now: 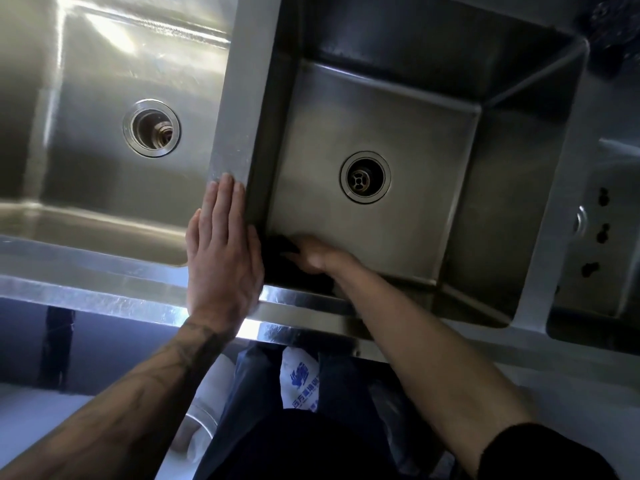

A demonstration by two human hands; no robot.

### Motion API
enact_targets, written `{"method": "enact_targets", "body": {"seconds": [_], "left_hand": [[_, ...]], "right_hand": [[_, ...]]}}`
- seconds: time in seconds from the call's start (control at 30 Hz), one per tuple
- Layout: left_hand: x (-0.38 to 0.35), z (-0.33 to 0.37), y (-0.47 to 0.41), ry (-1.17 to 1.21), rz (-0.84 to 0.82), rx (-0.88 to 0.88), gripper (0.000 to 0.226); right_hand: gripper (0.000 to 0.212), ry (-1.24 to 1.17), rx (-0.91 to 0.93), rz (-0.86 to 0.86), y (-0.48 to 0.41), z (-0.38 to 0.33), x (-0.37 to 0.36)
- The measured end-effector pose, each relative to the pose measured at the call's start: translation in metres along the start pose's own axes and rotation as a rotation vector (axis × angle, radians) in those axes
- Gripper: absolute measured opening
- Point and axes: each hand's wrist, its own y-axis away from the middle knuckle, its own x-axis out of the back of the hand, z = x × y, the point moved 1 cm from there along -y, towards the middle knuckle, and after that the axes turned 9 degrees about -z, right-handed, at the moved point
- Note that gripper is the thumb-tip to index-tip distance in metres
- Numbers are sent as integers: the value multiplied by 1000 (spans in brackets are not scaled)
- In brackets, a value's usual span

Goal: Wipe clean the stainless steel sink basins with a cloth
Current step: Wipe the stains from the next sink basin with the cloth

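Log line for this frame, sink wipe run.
phase: wipe right basin | right hand: grips dark cloth, near-left corner | left hand: flat on divider

Dim overall, glare on the left basin (pixel 114 46), soft wide-angle edges.

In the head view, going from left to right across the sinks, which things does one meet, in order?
Left basin's drain → left hand, flat on the divider → dark cloth → right hand → right basin's drain → holed panel at the far right.
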Motion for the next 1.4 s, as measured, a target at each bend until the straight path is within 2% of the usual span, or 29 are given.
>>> {"method": "enact_targets", "body": {"seconds": [0.17, 0.33, 0.4, 0.57, 0.67, 0.77, 0.87, 1.07, 1.2, 1.27, 1.33, 1.4], "left_hand": [[-1, -2, 0, -11, 12, -1, 60], [-1, -1, 0, 2, 3, 8, 59], [-1, -1, 1, 10, -13, 12, 59], [0, -1, 1, 19, -25, 8, 59], [-1, -1, 1, 11, -14, 8, 59], [-1, -1, 1, 6, -2, 11, 59], [-2, -1, 1, 11, 2, -3, 59], [-2, -1, 0, -3, 15, -8, 59], [1, -2, 1, 51, 0, 1, 57], [5, 3, 1, 54, 8, -2, 54], [5, 21, 5, 78, 17, -95, 45], [-2, 52, 6, 186, -70, -149, 40]], "right_hand": [[40, -49, 149, 60, 20, -47, 0], [28, -105, 185, 99, 67, -27, 4], [26, -111, 103, 67, 90, 7, 8], [32, -103, -239, 23, 144, 135, 8], [38, -92, -404, 23, 157, 175, 9], [42, -56, -461, 4, 142, 166, 10], [47, -59, -430, 8, 110, 130, 6], [43, -193, -178, -44, 66, 41, 13], [46, -382, -84, 89, 86, 26, 19], [49, -479, -76, 283, 96, 29, 20], [49, -552, -82, 465, 105, 32, 21], [48, -654, -90, 586, 113, 34, 22]]}}
